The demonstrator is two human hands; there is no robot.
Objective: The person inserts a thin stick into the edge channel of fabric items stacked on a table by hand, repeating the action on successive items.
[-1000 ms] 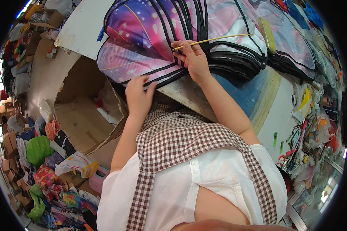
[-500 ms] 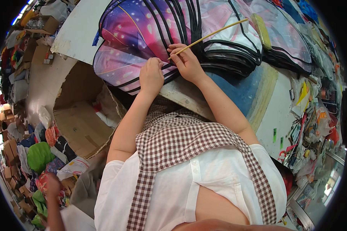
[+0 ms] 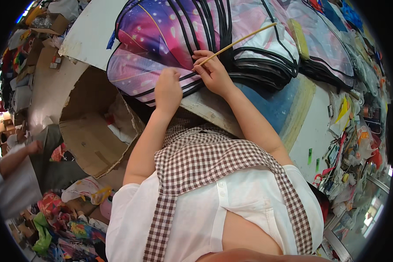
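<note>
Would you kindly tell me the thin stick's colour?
The thin stick is yellowish tan, as the head view shows.

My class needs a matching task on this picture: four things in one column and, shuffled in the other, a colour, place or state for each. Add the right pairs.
Things:
1. Thin stick
2. Cardboard box
3. Apron
4. Shiny printed fabric

Descriptions:
A. Brown and white checks
B. Pink and purple, with black bands
C. Held in the fingers of the right hand
D. Standing open, farther left than the left hand

Right pairs: 1-C, 2-D, 3-A, 4-B
</note>
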